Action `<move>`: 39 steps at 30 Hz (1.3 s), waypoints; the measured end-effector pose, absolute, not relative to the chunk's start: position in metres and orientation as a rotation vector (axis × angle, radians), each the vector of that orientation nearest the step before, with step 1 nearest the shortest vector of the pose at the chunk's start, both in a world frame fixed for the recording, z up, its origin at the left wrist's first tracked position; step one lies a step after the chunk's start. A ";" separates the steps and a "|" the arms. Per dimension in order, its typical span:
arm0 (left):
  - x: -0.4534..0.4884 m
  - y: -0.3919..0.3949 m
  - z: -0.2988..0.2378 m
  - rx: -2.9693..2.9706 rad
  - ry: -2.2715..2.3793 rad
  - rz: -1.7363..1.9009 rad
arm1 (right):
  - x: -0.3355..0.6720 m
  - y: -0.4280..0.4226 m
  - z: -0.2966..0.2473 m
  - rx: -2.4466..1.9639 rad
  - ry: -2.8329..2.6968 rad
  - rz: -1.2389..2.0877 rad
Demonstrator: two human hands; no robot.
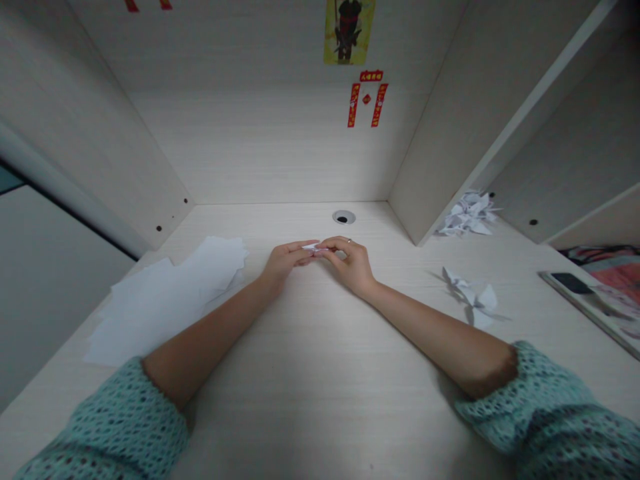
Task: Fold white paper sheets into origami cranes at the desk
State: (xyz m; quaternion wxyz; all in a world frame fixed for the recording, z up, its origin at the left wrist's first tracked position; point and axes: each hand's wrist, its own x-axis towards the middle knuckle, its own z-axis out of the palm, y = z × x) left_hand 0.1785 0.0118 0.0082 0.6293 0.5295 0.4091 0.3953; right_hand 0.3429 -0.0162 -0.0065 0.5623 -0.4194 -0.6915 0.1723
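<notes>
My left hand and my right hand meet at the middle of a pale wooden desk. Both pinch a small folded piece of white paper between their fingertips, just above the desk top. Most of the paper is hidden by the fingers. A ring shows on a finger of my right hand. Both forearms are bare, with teal knitted sleeves pushed up near the elbows.
A spread of loose white paper sheets lies at the left. Two folded paper cranes lie at the right, and a heap of cranes sits further back. A cable hole is behind my hands. A book with a phone lies at the far right.
</notes>
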 end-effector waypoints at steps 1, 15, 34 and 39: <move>0.179 0.012 0.008 1.210 0.930 0.906 | 0.343 -0.016 -0.006 -0.991 -1.628 0.410; 0.181 0.002 0.002 1.411 0.851 0.975 | 0.343 -0.010 -0.012 -1.075 -1.551 0.520; 0.184 -0.001 0.002 1.386 0.998 1.133 | 0.342 -0.007 -0.016 -1.059 -1.551 0.676; 0.185 -0.005 0.005 1.504 1.057 1.149 | 0.343 -0.009 -0.012 -1.004 -1.547 0.529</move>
